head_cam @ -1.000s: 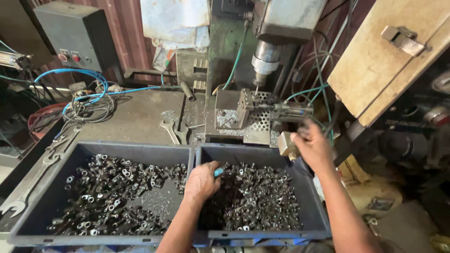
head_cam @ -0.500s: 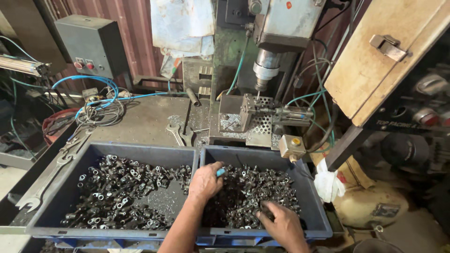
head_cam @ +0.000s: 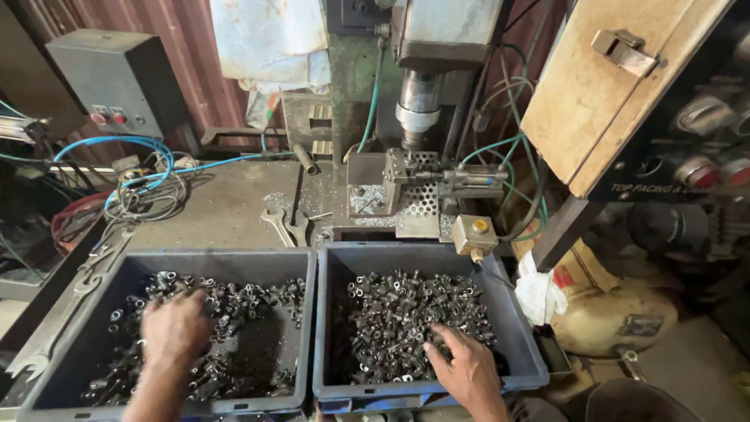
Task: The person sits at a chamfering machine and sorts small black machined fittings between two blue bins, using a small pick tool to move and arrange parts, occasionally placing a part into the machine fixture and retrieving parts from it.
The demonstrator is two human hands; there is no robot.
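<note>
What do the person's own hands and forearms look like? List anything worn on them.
Both are bare. The left hand and its forearm show no glove, sleeve, watch or ring in view. The right hand is likewise ungloved, with no sleeve or wristband visible up to the frame edge. No markings can be made out on either.

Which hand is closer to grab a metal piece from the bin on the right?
Probably the right hand: it rests on the metal pieces in the right bin. The left hand is in the left bin.
</note>
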